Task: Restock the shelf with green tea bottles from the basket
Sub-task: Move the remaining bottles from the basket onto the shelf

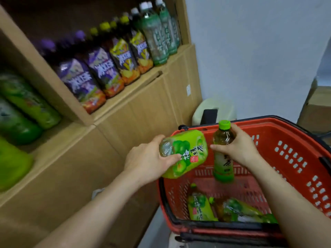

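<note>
**Two bottles lifted, shelf next**

Your left hand [143,158] is wrapped round the base end of a bright green-labelled plastic tea bottle [188,154]. It lies almost on its side in that grip, with its clear bottom by your fingers and its top hidden on the far side. Your right hand [240,145] is closed round the shoulder of a slimmer clear plastic bottle of amber tea with a green cap [223,163]. This one hangs upright, cap above your fingers and green label below them.

Both bottles are held above the red perforated plastic shopping basket [295,133], clear of its floor. Beneath your right wrist, two more green-labelled bottles [200,206] lie flat in the basket.

You look to be at the carry step: bottles picked, none of this pair placed yet. The brown cardboard shelf unit [143,108] stands beyond and to the left of your left hand. A blurred cluster of green bottles [26,104] sits in its lower compartment, which seems the likelier slot for the left bottle.

Next, swing both hands leftward and turn the left bottle upright before it goes in. Pick a gap beside matching labels, since the dark purple- and yellow-capped drinks [100,68] fill most of the upper row.
</note>
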Action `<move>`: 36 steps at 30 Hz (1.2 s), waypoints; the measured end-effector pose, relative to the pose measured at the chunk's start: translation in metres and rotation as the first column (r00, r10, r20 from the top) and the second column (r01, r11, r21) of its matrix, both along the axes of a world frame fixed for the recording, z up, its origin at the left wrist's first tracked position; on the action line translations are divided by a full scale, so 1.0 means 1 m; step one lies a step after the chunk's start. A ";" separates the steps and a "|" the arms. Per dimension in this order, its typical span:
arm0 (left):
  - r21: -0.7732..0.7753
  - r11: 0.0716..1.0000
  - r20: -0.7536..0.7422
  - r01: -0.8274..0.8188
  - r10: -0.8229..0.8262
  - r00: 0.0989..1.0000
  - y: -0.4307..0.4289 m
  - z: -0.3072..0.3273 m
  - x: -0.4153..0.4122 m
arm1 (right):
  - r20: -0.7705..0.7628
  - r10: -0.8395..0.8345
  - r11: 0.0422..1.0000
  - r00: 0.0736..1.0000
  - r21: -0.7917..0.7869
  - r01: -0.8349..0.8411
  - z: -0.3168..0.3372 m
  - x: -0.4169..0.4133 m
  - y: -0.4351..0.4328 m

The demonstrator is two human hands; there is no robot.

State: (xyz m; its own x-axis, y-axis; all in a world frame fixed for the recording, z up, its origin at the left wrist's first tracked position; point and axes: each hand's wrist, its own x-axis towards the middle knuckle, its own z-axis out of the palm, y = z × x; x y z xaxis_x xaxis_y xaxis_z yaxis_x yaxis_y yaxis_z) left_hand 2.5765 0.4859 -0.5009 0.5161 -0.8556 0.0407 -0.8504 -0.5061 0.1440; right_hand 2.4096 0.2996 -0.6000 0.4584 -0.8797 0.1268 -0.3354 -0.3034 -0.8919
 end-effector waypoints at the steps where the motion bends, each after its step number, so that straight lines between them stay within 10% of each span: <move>1: -0.054 0.998 -0.007 -0.042 0.042 0.999 0.026 0.018 0.000 | 0.015 0.048 0.998 0.999 -0.040 -0.048 0.024 0.006 0.010; 16: -0.614 0.618 -0.193 -0.490 0.484 0.853 0.363 0.161 0.005 | 0.456 0.536 0.840 0.711 -0.201 -0.504 0.229 0.111 0.266; 25: -0.632 0.294 -0.543 -0.717 0.493 0.680 0.400 0.194 0.097 | 0.472 0.495 0.867 0.730 -0.326 -0.378 0.244 0.164 0.309; 31: -0.398 0.378 -0.563 -0.835 0.618 0.548 0.383 0.199 0.157 | 0.441 0.491 0.862 0.751 -0.374 -0.343 0.262 0.181 0.293; 36: -0.233 0.496 -0.118 -0.836 0.839 0.531 0.385 0.198 0.188 | 0.408 0.538 0.833 0.738 -0.394 -0.389 0.267 0.217 0.292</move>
